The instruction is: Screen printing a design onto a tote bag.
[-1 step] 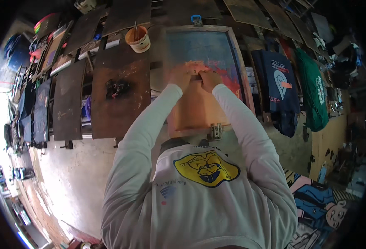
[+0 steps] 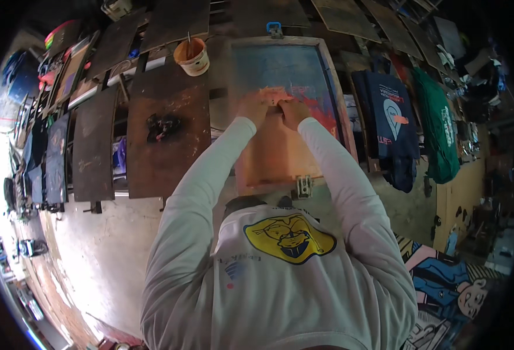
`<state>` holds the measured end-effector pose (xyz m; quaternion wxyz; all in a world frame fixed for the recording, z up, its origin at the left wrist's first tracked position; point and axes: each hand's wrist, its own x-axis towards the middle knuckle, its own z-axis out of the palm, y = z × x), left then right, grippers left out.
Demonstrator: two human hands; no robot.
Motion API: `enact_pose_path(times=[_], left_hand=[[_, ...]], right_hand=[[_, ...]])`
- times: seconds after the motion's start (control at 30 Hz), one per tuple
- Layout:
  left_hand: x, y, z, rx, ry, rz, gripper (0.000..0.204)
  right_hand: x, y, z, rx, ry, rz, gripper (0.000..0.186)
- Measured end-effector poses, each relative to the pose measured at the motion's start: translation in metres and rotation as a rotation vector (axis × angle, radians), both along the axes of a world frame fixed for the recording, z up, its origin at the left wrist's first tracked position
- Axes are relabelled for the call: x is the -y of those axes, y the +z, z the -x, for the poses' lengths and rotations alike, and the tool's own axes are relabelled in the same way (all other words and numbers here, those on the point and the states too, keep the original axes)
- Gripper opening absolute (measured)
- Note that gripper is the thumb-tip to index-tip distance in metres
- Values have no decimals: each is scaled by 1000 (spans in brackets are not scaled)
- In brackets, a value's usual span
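Observation:
Both my hands grip the dark handle of a squeegee (image 2: pixel 274 109) over the screen-printing frame (image 2: pixel 331 67). My left hand (image 2: pixel 253 110) is closed round its left part, and my right hand (image 2: pixel 294 112) round its right part, with the thumbs near each other. Hands hide most of the squeegee, including its blade. The wood-edged screen has blue-grey mesh at the far end, smeared with orange and red ink about my fingers. Its near part looks orange-tan. A metal hinge clamp (image 2: pixel 304 186) sits at the near edge, and a blue-handled clip (image 2: pixel 274 29) at the far edge.
Left of the screen lies a dark board (image 2: pixel 169 157) with a crumpled black rag (image 2: pixel 163 126). An ink-stained bucket (image 2: pixel 191 57) with a stick in it stands at its far corner. Navy printed bags (image 2: pixel 391 116) and green ones (image 2: pixel 438 128) hang to the right.

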<state>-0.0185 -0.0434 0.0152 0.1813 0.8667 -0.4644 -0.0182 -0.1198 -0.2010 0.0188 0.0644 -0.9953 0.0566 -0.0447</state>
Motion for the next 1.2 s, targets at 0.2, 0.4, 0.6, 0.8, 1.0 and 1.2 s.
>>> enact_pose_path(times=[0.2, 0.4, 0.6, 0.8, 1.0, 1.2], left_hand=[[6, -17, -20, 84, 16, -95, 31], [10, 23, -21, -139, 11, -156, 37], [-23, -8, 19, 35, -29, -9, 23], [-66, -2, 113, -29, 7, -123, 26], [-82, -7, 164, -78, 106, -76, 32], [-74, -20, 148, 22, 109, -131, 41]], right_hand=[[-17, 4, -24, -107, -166, 36, 19], [-16, 9, -30, -97, -254, 66, 17], [-51, -7, 17, -38, -264, 121, 21], [-83, -13, 102, 94, -182, 6, 28], [-98, 0, 144, 75, -132, -62, 29], [-77, 4, 122, -30, -64, -56, 26]])
